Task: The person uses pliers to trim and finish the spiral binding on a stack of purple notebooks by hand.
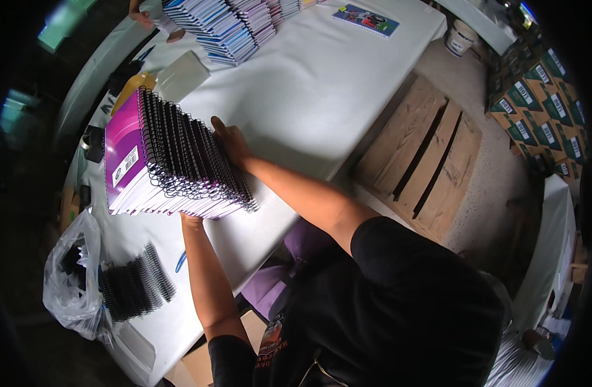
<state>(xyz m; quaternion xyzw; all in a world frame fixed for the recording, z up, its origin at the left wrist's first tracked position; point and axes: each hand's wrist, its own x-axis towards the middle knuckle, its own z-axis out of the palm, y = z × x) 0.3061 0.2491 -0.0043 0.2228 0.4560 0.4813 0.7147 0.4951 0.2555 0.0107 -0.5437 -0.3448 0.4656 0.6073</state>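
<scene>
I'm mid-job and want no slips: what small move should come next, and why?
Perhaps press the right hand gently along the black coils to even up the stack of spiral-bound books: the coil ends look ragged, and that hand lies beside the coils. The left hand, mostly hidden at the stack's lower edge, seems placed to steady it.

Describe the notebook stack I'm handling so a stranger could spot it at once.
Start at the white table and look to its left part. There a thick stack is between the left hand, mostly hidden at its near edge, and the right hand by its coils. Its purple end cover and dense black coils set it apart from the blue and pinkish piles beyond.
</scene>
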